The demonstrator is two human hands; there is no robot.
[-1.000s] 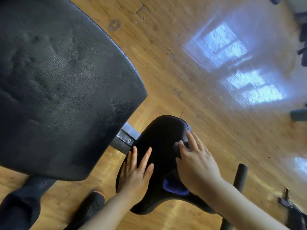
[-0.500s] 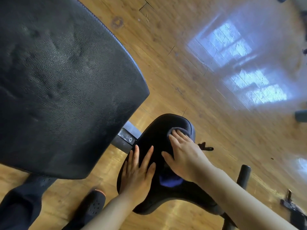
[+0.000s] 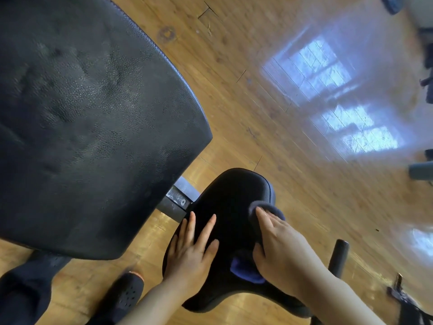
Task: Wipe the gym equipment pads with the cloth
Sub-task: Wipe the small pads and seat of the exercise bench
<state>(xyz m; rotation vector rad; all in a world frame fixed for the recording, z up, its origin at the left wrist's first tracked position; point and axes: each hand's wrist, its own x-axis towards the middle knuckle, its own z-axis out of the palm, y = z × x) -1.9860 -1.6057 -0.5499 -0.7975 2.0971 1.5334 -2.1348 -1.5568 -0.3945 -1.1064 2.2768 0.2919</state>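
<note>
A small black seat pad (image 3: 232, 195) sits low in the middle of the head view. My right hand (image 3: 281, 252) presses a dark blue cloth (image 3: 264, 207) flat against the pad's right side; cloth edges show past my fingertips and under my palm. My left hand (image 3: 189, 249) lies flat on the pad's left side with fingers spread, holding nothing. A large black textured back pad (image 3: 89, 118) fills the upper left, joined to the seat by a grey metal bracket (image 3: 178, 200).
Glossy wooden floor (image 3: 269, 102) lies all around, with bright window reflections at right. My dark shoe (image 3: 126, 294) and trouser leg stand at the bottom left. A black handle bar (image 3: 338, 256) rises right of the seat. Dark equipment parts sit at the right edge.
My right hand with the cloth has slid along the seat pad's right side, a little back toward me. My left hand has stayed flat on the pad.
</note>
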